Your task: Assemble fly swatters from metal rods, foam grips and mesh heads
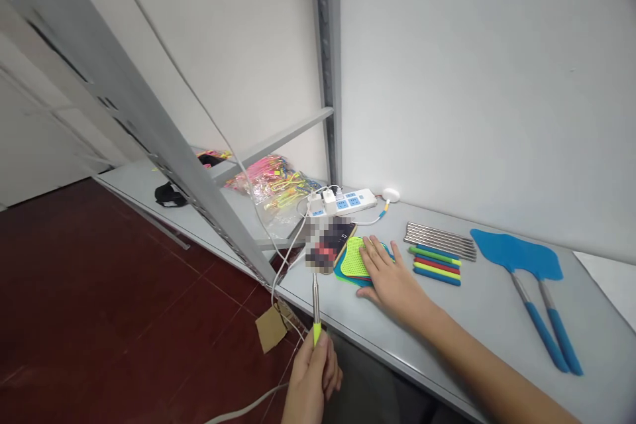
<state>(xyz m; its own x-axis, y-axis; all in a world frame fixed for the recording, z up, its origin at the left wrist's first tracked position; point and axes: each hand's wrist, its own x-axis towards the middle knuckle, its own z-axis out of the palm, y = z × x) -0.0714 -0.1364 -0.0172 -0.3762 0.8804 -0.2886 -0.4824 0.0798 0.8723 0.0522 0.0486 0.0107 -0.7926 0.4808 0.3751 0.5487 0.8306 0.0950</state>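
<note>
My left hand (pixel 312 377) has its fingers clamped on the swatter rod (pixel 315 305); my right hand (pixel 392 278) lies flat, fingers apart, on the mesh heads (pixel 354 258) on the bench (pixel 497 318). I'd keep the pile pinned; hold the rod straight.

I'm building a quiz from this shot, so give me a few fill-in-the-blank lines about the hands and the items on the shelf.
1. The left hand grips a rod with a ____ handle.
2. The right hand rests flat on a stack of mesh ____.
3. The two finished swatters are ____.

Missing: green; heads; blue
</note>
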